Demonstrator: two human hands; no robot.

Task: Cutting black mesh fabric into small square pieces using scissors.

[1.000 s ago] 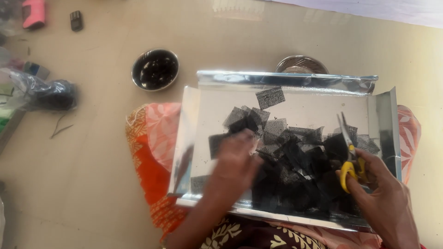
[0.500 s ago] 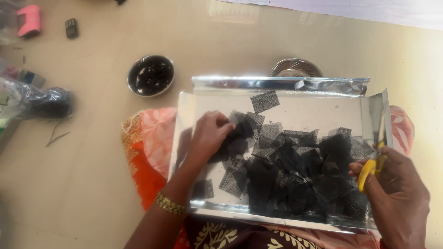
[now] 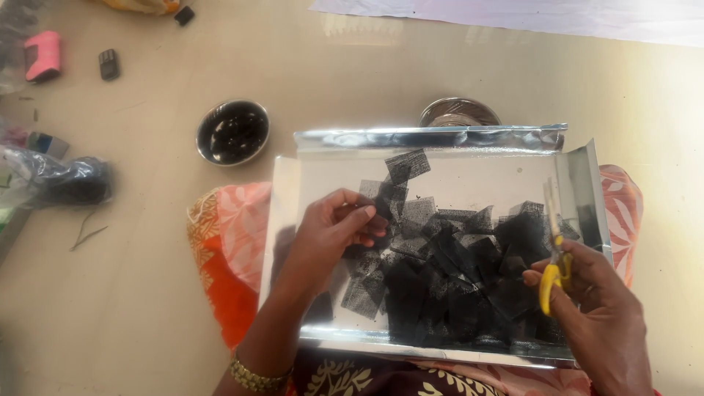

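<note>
While my left hand (image 3: 334, 231) sits over the silver tray (image 3: 440, 139), its fingers (image 3: 363, 218) are curled and pinching one of the black mesh squares (image 3: 440, 271) at the pile's left edge. Pile covers the tray's middle and right. My right hand (image 3: 598, 315) grips yellow-handled scissors (image 3: 551, 249), fingers through the loops, blades up and closed near the tray's right wall. Tray rests on my lap over orange patterned cloth (image 3: 227, 242). Dark-filled bowl (image 3: 232, 132) on the floor (image 3: 132, 293), upper left.
</note>
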